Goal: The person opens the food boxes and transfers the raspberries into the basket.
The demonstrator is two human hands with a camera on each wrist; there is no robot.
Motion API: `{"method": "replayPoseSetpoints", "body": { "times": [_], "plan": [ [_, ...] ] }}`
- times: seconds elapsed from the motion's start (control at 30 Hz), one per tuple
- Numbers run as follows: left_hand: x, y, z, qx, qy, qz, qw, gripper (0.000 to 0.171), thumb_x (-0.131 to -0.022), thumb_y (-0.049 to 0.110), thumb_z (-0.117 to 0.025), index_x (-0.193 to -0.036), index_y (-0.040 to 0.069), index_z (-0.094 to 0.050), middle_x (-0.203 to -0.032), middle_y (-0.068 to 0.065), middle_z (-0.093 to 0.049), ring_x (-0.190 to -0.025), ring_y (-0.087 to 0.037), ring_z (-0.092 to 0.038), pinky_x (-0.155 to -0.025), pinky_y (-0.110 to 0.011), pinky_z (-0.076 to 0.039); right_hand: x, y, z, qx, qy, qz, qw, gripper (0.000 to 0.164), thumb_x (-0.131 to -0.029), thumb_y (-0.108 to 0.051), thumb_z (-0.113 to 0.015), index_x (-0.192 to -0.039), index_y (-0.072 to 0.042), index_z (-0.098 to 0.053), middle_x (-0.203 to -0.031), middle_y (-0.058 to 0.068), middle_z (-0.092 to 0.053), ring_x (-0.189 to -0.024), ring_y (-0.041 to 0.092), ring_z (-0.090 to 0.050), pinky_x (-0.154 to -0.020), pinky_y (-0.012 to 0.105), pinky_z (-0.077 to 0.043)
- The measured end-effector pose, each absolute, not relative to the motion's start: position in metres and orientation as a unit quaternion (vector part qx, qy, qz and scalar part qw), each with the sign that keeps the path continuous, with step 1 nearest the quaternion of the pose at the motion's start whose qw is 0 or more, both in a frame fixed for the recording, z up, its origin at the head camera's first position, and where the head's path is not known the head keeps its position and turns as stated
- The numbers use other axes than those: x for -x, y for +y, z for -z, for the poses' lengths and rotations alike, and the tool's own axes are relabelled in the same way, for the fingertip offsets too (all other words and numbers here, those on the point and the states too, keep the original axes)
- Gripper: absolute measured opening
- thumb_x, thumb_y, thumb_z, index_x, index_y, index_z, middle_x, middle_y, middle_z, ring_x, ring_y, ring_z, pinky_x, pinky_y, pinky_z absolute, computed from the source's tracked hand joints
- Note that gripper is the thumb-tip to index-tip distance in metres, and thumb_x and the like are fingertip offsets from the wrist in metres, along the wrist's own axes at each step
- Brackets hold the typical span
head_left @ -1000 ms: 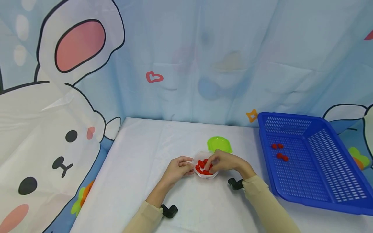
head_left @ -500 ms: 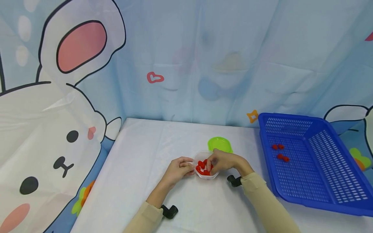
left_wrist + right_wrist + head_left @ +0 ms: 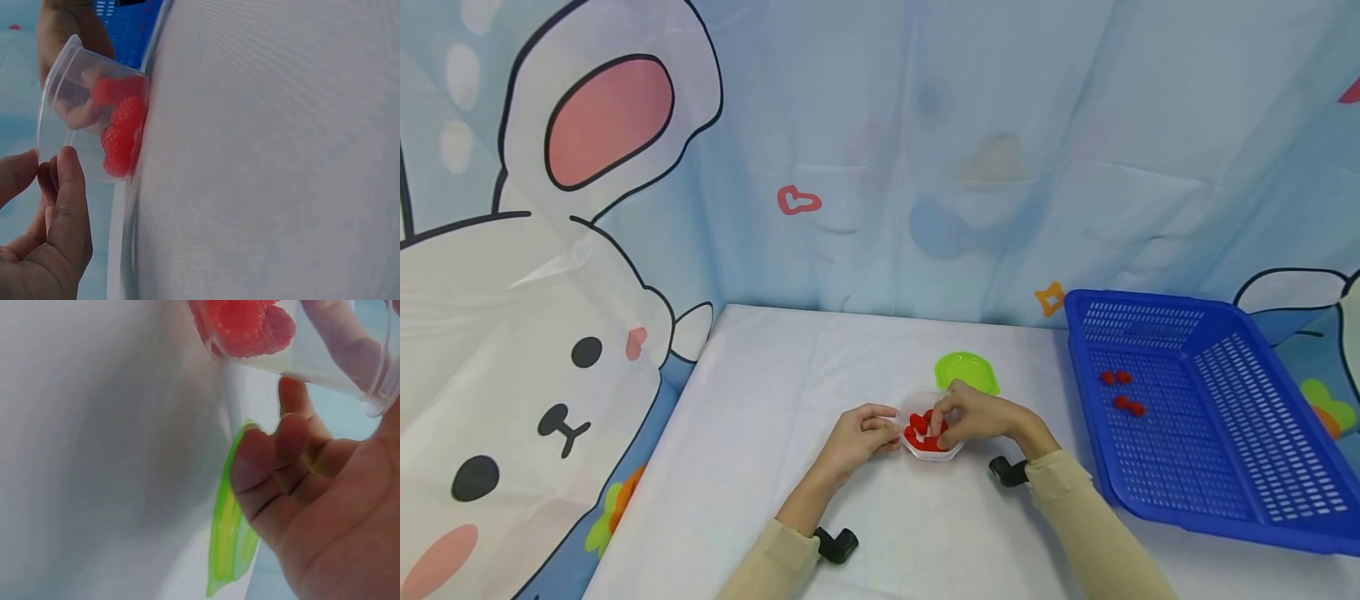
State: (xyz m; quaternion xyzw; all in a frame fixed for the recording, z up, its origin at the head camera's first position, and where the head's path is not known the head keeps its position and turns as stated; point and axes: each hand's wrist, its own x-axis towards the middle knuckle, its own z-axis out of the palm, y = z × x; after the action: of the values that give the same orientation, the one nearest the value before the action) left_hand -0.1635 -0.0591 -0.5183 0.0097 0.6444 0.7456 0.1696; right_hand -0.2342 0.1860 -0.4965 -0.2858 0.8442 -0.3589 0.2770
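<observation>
A clear plastic tub (image 3: 919,402) stands on the white table with several red raspberries (image 3: 127,114) at its bottom. My left hand (image 3: 861,433) pinches its rim between thumb and fingers, seen close up in the left wrist view. My right hand (image 3: 973,414) reaches into the tub from the other side, thumb and index finger set either side of a raspberry (image 3: 107,91). Its other fingers (image 3: 253,456) stay outside the tub wall, loosely bent. Just behind the tub lies a bright green lid (image 3: 962,369), partly covered by the right hand in the head view.
A large blue plastic basket (image 3: 1213,533) stands on the right side of the table, with several raspberries (image 3: 1122,403) inside near its left wall. A printed blue curtain (image 3: 865,258) hangs behind the table's far edge. Black camera mounts (image 3: 837,546) sit at both wrists.
The right hand has shifted slightly within the tub, its fingers staying down among the raspberries. The left hand, the tub, the lid and the basket have not moved.
</observation>
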Motion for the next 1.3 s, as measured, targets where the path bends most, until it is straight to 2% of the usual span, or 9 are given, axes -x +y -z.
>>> {"method": "replayPoseSetpoints", "body": {
  "times": [0.23,0.5,0.6,0.83,1.03,1.3],
  "plan": [
    [0.163,-0.059,0.517,-0.013,0.648,-0.743,0.168,0.035,-0.095,0.0,-0.066,-0.126,-0.011,-0.057,-0.094,-0.011,-0.069,-0.087,-0.025,-0.071,-0.085,-0.04,-0.059,0.234,0.192,0.5,0.285,0.821,0.432,0.24,0.005,-0.085,-0.014,-0.078,-0.088,-0.013,-0.074,-0.104,0.009,-0.05,-0.104,0.034,-0.038,-0.079,0.039,-0.042],
    [0.165,-0.058,0.519,-0.015,0.65,-0.741,0.169,0.035,-0.095,0.0,-0.066,-0.126,-0.011,-0.057,-0.093,-0.01,-0.069,-0.086,-0.024,-0.071,-0.084,-0.04,-0.059,0.231,0.197,0.502,0.245,0.822,0.478,0.192,0.008,-0.087,-0.015,-0.078,-0.094,-0.012,-0.075,-0.103,0.009,-0.056,-0.102,0.033,-0.04,-0.072,0.037,-0.037],
    [0.165,-0.058,0.52,-0.015,0.65,-0.741,0.17,0.035,-0.095,0.001,-0.066,-0.126,-0.011,-0.057,-0.093,-0.01,-0.069,-0.086,-0.025,-0.071,-0.084,-0.039,-0.059,0.229,0.2,0.503,0.225,0.827,0.484,0.177,0.008,-0.087,-0.016,-0.077,-0.095,-0.014,-0.075,-0.1,0.009,-0.056,-0.098,0.03,-0.04,-0.07,0.035,-0.037],
    [0.165,-0.059,0.521,-0.013,0.651,-0.739,0.172,0.034,-0.095,0.001,-0.067,-0.126,-0.01,-0.058,-0.094,-0.011,-0.069,-0.087,-0.025,-0.071,-0.085,-0.04,-0.059,0.225,0.207,0.501,0.199,0.83,0.5,0.146,0.01,-0.089,-0.021,-0.078,-0.097,-0.017,-0.074,-0.088,0.008,-0.052,-0.076,0.029,-0.045,-0.063,0.032,-0.038],
    [0.163,-0.059,0.519,-0.014,0.651,-0.74,0.171,0.035,-0.095,0.001,-0.067,-0.126,-0.011,-0.057,-0.094,-0.011,-0.069,-0.085,-0.022,-0.071,-0.085,-0.041,-0.059,0.221,0.213,0.495,0.166,0.826,0.524,0.12,0.016,-0.088,-0.026,-0.079,-0.099,-0.016,-0.073,-0.086,0.011,-0.048,-0.079,0.031,-0.044,-0.063,0.031,-0.037],
    [0.162,-0.059,0.519,-0.01,0.647,-0.743,0.17,0.035,-0.095,0.001,-0.067,-0.126,-0.011,-0.057,-0.093,-0.011,-0.07,-0.084,-0.021,-0.071,-0.083,-0.039,-0.06,0.212,0.218,0.476,0.154,0.819,0.545,0.088,0.021,-0.09,-0.02,-0.078,-0.104,-0.007,-0.07,-0.093,0.011,-0.049,-0.084,0.029,-0.044,-0.064,0.028,-0.038]
  ]
}}
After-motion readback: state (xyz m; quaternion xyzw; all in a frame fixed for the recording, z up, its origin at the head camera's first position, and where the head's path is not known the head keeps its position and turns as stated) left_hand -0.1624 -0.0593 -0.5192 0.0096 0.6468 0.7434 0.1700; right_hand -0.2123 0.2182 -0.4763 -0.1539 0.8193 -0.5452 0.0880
